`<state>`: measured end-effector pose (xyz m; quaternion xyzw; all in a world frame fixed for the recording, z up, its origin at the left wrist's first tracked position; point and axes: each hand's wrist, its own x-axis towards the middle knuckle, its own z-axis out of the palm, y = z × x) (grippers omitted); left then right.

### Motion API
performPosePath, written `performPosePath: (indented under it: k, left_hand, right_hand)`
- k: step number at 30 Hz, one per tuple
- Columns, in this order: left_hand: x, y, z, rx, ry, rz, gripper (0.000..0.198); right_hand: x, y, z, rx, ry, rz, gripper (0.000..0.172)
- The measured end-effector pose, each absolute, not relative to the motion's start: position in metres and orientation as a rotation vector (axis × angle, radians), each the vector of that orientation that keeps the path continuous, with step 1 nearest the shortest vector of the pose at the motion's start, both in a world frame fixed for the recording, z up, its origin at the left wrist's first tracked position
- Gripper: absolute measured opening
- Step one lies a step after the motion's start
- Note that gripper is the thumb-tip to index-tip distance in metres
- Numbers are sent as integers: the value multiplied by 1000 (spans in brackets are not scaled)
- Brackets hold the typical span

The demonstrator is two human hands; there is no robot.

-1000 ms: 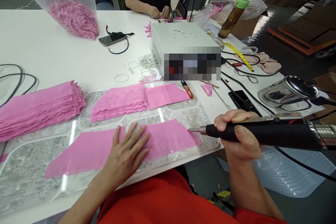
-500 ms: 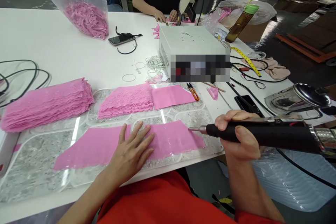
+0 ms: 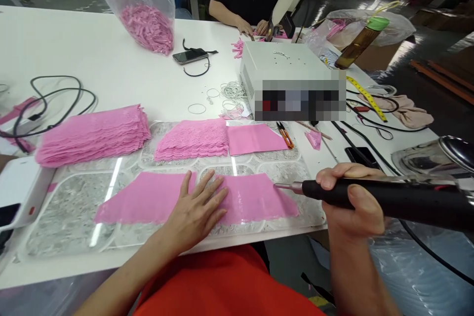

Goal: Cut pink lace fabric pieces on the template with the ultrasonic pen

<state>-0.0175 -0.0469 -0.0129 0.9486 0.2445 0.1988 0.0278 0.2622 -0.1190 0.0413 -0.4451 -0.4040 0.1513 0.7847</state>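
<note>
My left hand (image 3: 198, 212) lies flat, fingers spread, over the middle of a pink fabric piece (image 3: 138, 200) with slanted ends. Whether this is one piece or two meeting under the hand is hidden. In my right hand (image 3: 353, 197) is a thick black handheld tool with a thin metal tip (image 3: 392, 200), like an ultrasonic welding or cutting pen. Its tip points left, at the slanted right edge of the fabric. Beneath the fabric is a clear, grey-patterned mat (image 3: 70, 212). Behind it lie a stack of pink lace pieces (image 3: 194, 140) and a plain pink piece (image 3: 255, 138).
A taller pink lace stack (image 3: 96, 133) lies at left. Orange-handled thread snips (image 3: 285, 136) rest by the plain piece. A grey box unit (image 3: 289, 61), a phone (image 3: 190, 56) and a bag of pink strips (image 3: 148, 24) stand farther back. A co-worker (image 3: 248, 0) sits across.
The whole view has shifted so the things sit farther right. Both hands keep their places relative to the fabric, the tool tip still at its right edge.
</note>
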Motion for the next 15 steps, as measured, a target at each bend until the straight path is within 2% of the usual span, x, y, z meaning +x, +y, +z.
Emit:
performPosePath:
  k: [15]
  left_hand:
    - [-27,-52,-11,2907,854,603,31]
  right_hand:
    - [230,-86,31,-937,-883,305,11]
